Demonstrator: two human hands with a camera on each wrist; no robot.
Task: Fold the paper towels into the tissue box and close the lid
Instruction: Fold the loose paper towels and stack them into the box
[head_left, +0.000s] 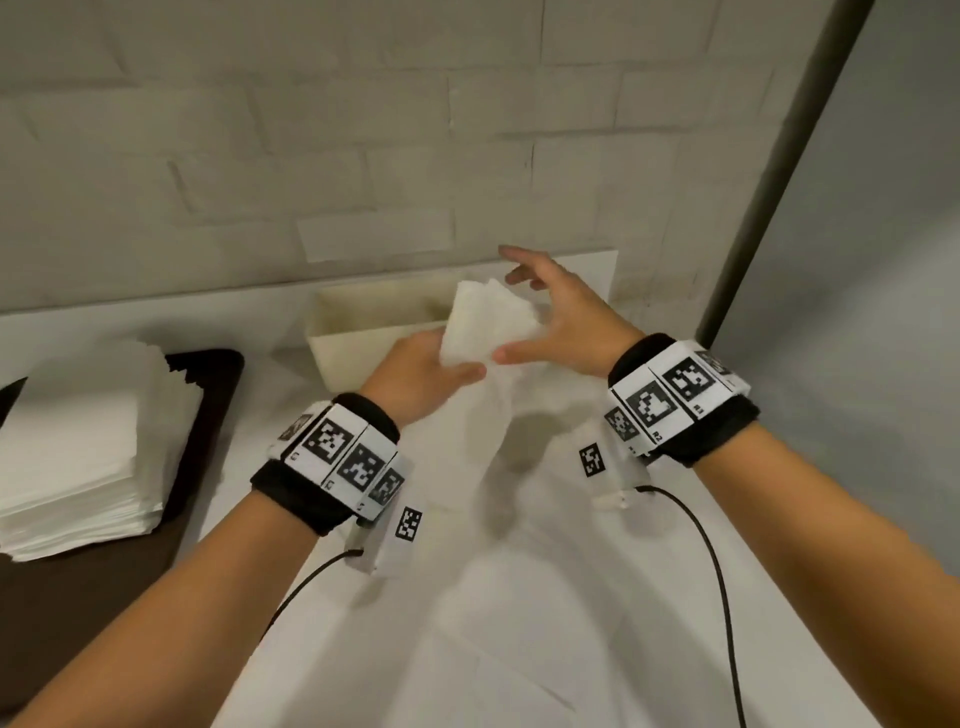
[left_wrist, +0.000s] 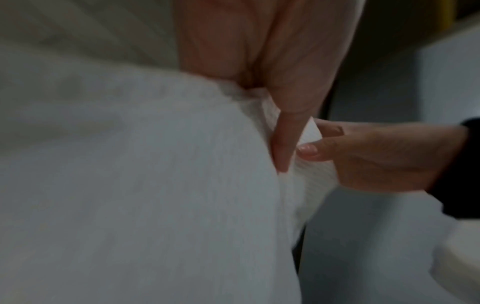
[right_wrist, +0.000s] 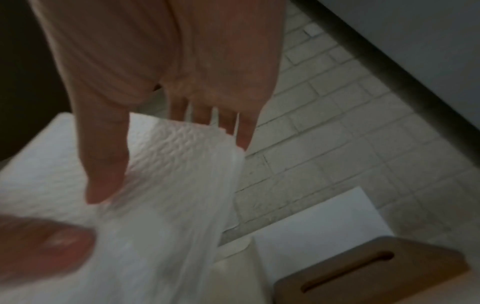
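The left hand (head_left: 423, 371) pinched the near edge of a folded paper towel (head_left: 488, 325), its thumb lying along the front of the sheet and its fingers hidden behind. The right hand (head_left: 563, 317) met the same towel from the right, thumb tip pressed to the sheet just beside the left thumb and its fingers spread nearly straight beyond the far side, so that grip was loose and open (the wrist views were blurred, but showed both thumbs on the embossed paper). The towel was held upright in the air over the near right part of the open cream tissue box (head_left: 363, 332), which stood on the white surface (head_left: 545, 597) against the tiled wall. A brown slotted lid (right_wrist: 374, 271) lay apart from the box. Well to the left, a stack of paper towels (head_left: 83, 447) sat on a dark tray (head_left: 208, 415).
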